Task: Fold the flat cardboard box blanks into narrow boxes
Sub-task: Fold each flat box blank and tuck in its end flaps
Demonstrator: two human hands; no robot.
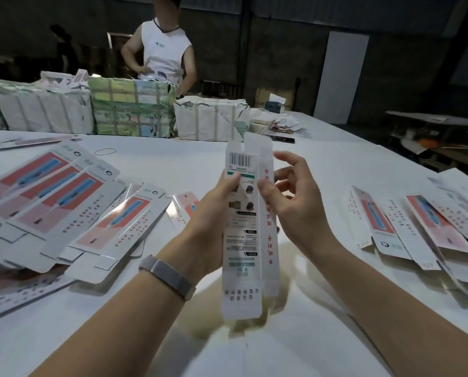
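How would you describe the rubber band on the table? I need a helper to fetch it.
Start at the white table and find the green-patterned wrapped bundle at its far edge. Just in front of it, beyond the fanned pile of flat box blanks, lies the rubber band: a thin empty oval loop, unlike the printed cardboard around it.

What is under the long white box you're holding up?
Under the long white cardboard box lies the white table with the box's shadow. The left hand grips it; the right hand touches its edge. The table directly behind the box is covered.
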